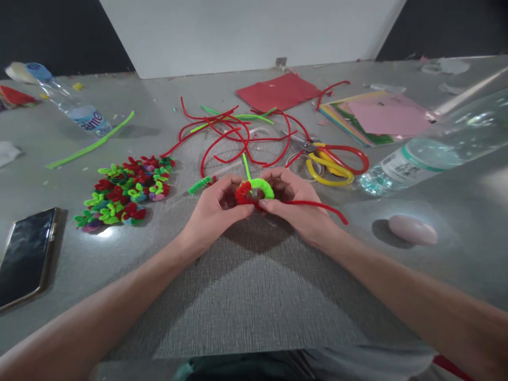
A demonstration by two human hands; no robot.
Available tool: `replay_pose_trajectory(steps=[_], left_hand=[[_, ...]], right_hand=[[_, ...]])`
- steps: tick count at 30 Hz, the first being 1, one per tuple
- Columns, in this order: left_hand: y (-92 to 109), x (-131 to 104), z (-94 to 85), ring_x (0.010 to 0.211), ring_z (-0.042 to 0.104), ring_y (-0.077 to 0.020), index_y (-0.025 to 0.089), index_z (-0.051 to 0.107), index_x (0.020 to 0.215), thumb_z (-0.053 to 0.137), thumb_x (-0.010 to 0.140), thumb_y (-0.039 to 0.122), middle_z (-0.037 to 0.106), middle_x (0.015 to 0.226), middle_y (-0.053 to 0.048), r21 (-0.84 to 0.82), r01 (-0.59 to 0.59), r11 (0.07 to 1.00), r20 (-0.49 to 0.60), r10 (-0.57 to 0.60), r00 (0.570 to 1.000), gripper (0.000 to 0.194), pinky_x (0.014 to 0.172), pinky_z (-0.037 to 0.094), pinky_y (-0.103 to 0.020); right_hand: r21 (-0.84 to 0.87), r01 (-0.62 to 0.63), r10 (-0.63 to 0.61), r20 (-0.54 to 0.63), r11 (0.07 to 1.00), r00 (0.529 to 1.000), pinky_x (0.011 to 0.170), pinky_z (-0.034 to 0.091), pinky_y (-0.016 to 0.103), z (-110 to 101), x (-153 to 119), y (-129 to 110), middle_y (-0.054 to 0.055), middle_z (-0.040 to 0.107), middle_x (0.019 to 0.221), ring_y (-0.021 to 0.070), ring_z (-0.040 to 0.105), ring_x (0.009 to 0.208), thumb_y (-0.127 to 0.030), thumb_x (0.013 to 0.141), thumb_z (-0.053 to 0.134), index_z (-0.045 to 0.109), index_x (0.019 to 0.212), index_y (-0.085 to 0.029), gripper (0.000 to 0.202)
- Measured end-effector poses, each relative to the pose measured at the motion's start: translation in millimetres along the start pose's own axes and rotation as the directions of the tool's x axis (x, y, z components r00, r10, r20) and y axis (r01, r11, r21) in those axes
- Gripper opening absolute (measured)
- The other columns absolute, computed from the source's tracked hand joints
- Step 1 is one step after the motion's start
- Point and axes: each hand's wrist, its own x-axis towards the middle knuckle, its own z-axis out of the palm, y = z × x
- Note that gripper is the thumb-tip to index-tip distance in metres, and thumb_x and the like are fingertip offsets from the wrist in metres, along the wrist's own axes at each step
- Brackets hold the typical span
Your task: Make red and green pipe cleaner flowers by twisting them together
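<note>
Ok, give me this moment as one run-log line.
left hand: holding red side of red-and-green fuzzy ring | right hand: holding its green side | beyond: tangled red fuzzy stems, red-and-yellow-handled metal scissors

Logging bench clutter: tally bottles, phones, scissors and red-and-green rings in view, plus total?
Bottles, the left bottle and the right bottle: 2
Phone: 1
Scissors: 1 pair
Red-and-green ring: 1
Total: 5

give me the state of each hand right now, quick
Left hand: closed, holding the red side of the red-and-green ring.
Right hand: closed, holding the ring's green side.
</note>
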Motion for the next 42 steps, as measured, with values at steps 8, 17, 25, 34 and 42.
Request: replay_pose_trajectory(steps=[8, 17, 25, 34, 42], left_hand=[[0.5, -0.8, 2.1, 0.075, 0.057, -0.0124, 0.017, 0.067, 0.090, 0.079, 0.075, 0.016, 0.065, 0.082, 0.002, 0.140, -0.046, 0.989, -0.036, 0.052, 0.998, 0.019, 0.068, 0.046, -0.023], [2.3, -2.1, 3.0, 0.068, 0.052, -0.0111, 0.017, 0.065, 0.079, 0.073, 0.076, 0.015, 0.060, 0.073, 0.003, 0.127, 0.001, 0.992, -0.011, 0.001, 1.000, 0.009, 0.063, 0.041, -0.023], [-0.1, -1.3, 2.4, 0.073, 0.062, -0.0136, 0.017, 0.072, 0.090, 0.082, 0.079, 0.025, 0.070, 0.081, -0.001, 0.063, 0.006, 0.998, -0.011, -0.005, 1.000, 0.017, 0.069, 0.051, -0.026], [-1.3, -2.3, 0.2, 0.060, 0.056, -0.0106, 0.018, 0.066, 0.080, 0.073, 0.079, 0.015, 0.062, 0.067, 0.003, 0.170, 0.030, 0.985, -0.034, -0.025, 0.999, 0.008, 0.056, 0.043, -0.023], [-4.7, -1.8, 1.1, 0.061, 0.060, -0.0108, 0.017, 0.069, 0.089, 0.076, 0.082, 0.018, 0.066, 0.070, 0.002, 0.079, 0.018, 0.997, -0.053, -0.014, 0.998, 0.009, 0.059, 0.049, -0.023]], right_hand=[[0.027, -0.008, 0.008, -0.001, 1.000, 1.000, 0.075, 0.054, 0.030, 0.2, 0.9, 2.3, 0.000, 0.072, 0.094, 0.0146, 0.067, 0.082, -0.019, 0.074, 0.084, 0.064, 0.107, -0.022, 0.039], [0.015, -0.030, 0.030, 0.011, 0.999, 0.999, 0.074, 0.053, 0.029, 1.1, -0.9, -2.9, 0.000, 0.071, 0.094, 0.0142, 0.064, 0.083, -0.017, 0.075, 0.078, 0.064, 0.105, -0.021, 0.033], [0.055, -0.008, 0.008, 0.006, 0.998, 1.000, 0.077, 0.056, 0.029, -1.7, 0.1, 4.6, 0.000, 0.073, 0.097, 0.0151, 0.068, 0.088, -0.018, 0.076, 0.083, 0.066, 0.107, -0.022, 0.035], [0.137, -0.066, 0.065, 0.011, 0.988, 0.998, 0.074, 0.062, 0.027, -1.8, 0.0, 5.4, 0.000, 0.075, 0.095, 0.0142, 0.071, 0.083, -0.020, 0.079, 0.087, 0.066, 0.106, -0.023, 0.035], [0.196, -0.108, 0.108, 0.011, 0.975, 0.994, 0.077, 0.064, 0.029, -4.2, -0.6, 4.4, 0.001, 0.074, 0.098, 0.0153, 0.072, 0.088, -0.030, 0.086, 0.084, 0.068, 0.107, -0.023, 0.027]])
